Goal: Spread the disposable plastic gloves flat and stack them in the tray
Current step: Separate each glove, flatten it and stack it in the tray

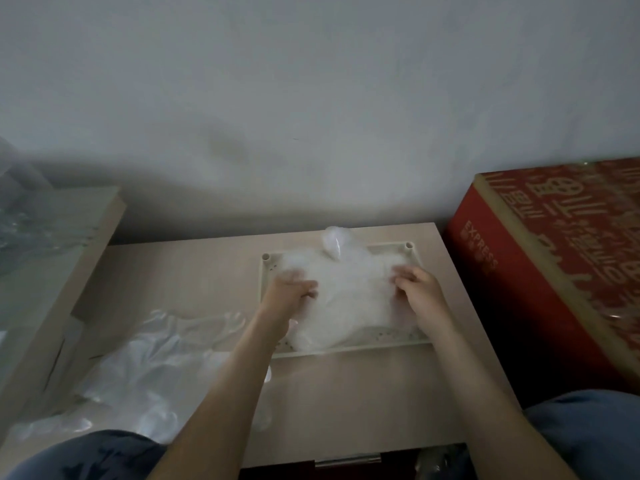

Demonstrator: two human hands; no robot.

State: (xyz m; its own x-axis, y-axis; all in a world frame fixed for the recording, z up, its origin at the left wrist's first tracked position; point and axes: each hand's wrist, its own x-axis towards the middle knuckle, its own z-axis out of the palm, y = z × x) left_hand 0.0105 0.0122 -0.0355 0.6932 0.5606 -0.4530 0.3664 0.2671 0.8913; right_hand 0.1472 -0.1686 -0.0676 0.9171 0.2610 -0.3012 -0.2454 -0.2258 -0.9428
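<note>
At the 9 o'clock edge of the view, a pale cardboard box [59, 271] covered with clear film is seen beside the light wooden table [346, 403]. On the table, at 8 o'clock from the tray, a loose heap of crumpled disposable plastic gloves [152, 362] is spread. The left hand [291, 289] is placed on the 9 o'clock edge of the glove stack [349, 306] with its fingers curled; whether film is pinched cannot be told through the blur. The stack is laid inside the cream perforated tray [346, 352], with one glove finger raised at 12 o'clock. The right hand [420, 289] is set on the stack at 3 o'clock with its fingers bent down onto the film; a grip cannot be confirmed. A red printed carton [519, 289] marked EXPRESS is located at 3 o'clock from the table.
</note>
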